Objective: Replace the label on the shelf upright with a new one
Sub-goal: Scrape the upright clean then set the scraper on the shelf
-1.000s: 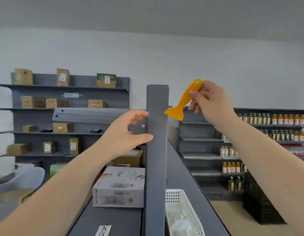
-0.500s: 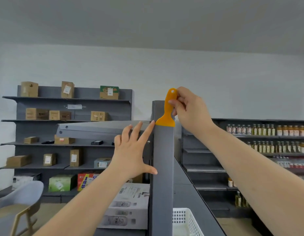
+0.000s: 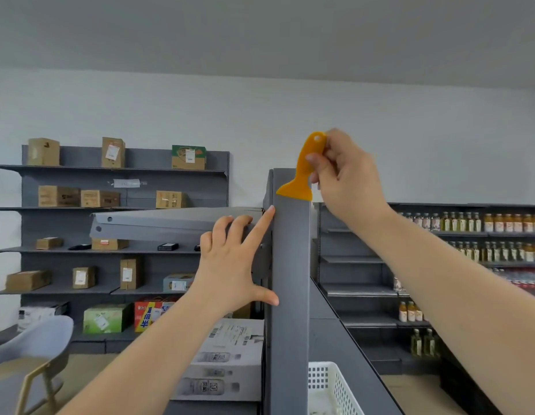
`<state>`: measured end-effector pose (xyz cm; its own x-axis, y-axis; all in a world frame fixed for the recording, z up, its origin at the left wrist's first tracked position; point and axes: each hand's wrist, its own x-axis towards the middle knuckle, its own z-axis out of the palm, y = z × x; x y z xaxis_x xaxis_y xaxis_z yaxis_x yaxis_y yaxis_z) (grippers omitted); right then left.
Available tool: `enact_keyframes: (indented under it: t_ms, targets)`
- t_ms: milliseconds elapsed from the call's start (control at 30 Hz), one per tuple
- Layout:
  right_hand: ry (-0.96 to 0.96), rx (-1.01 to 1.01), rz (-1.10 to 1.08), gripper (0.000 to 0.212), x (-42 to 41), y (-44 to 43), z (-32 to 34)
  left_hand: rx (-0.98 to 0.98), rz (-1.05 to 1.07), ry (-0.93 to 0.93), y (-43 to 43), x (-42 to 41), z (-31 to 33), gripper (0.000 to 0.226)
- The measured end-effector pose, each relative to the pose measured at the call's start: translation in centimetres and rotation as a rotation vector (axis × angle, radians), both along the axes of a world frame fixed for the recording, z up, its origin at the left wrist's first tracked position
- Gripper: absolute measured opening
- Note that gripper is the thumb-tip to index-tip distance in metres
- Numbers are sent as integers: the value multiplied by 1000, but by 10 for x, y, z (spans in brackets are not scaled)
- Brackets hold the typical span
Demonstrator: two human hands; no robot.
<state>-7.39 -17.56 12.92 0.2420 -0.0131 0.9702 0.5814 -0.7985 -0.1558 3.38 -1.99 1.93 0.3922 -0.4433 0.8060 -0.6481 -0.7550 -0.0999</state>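
Shelf upright, a tall grey metal post, rises through the middle of the view from the bottom edge to a squared-off top. No label can be made out on its front face from this angle.

An orange plastic scraper with a flared blade and a hole in its handle sits at the post's top, its wide edge resting against the front face just below the upper end. The right hand is closed around the scraper's narrow handle, thumb on the near side and fingers curled behind, holding the tool nearly upright with the blade pointing down.

The left hand is spread wide and holds nothing. Its index fingertip touches the left edge of the post a little below the scraper blade, and its thumb tip presses the same edge lower down; the other fingers curl loosely over a grey metal shelf bracket that juts out to the left.

A white perforated plastic basket sits low on the right of the post, and a pale printed carton lies to the left. Grey wall shelving with brown cardboard boxes stands behind, and rows of bottled drinks fill shelves at right.
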Motion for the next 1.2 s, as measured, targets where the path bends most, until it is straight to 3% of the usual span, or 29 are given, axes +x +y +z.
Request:
enact_keyframes:
  t_ms: [200,300,533,733,933,1067,1200]
  targets:
    - [20,-125,-53,11,-6,-4,-65,-13,-26,-8,3,2,-5,139]
    - [48,-25,-51,15,-6,-10,-49,-12,-27,1,2,-1,-3,139]
    - [19,-39,-77,13,-4,-4,-36,-8,-9,17,1,-2,-1,138]
    - [275,-52,-120,16,1,-1,-85,-11,-8,21,1,-5,-1,139]
    - [72,78,-71,26,-2,5,-13,-20,0,39,1,-5,-1,136]
    - [22,54,-103,29,-1,8,-16,-17,6,39,1,-5,-1,136]
    - [251,30,-149,29,5,1,-76,-4,13,27,2,-5,-1,137]
